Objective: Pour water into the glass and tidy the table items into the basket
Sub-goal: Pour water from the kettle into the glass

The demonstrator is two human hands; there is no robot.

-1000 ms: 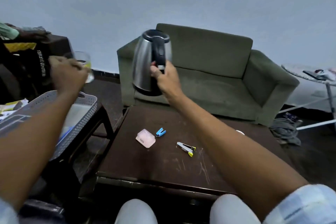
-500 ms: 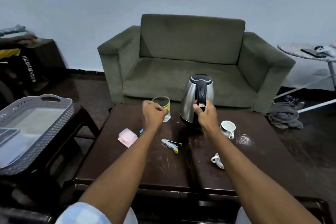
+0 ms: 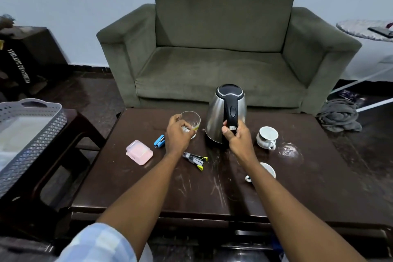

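Note:
A clear glass (image 3: 191, 120) stands on the dark wooden table (image 3: 319, 187), and my left hand (image 3: 177, 137) is wrapped around its near side. Just to its right a steel kettle (image 3: 214, 119) with a black lid and handle rests upright on the table; my right hand (image 3: 237, 137) grips the lower handle. A pink box (image 3: 139, 152), a small blue stapler (image 3: 159, 141) and a black-and-yellow stapler (image 3: 195, 159) lie near my left wrist. The grey perforated basket (image 3: 32, 147) sits on a side stool at far left.
Two white cups stand right of the kettle: one upright cup (image 3: 267, 136), another cup (image 3: 268, 171) partly behind my right forearm. A wet patch (image 3: 289, 152) glistens beside them. A green sofa (image 3: 223, 53) stands behind the table, grey cloth (image 3: 338, 117) on the floor at right.
A second ago both hands held the kettle and glass raised towards the left. They have come down onto the table centre, and both objects now stand on the tabletop, still gripped.

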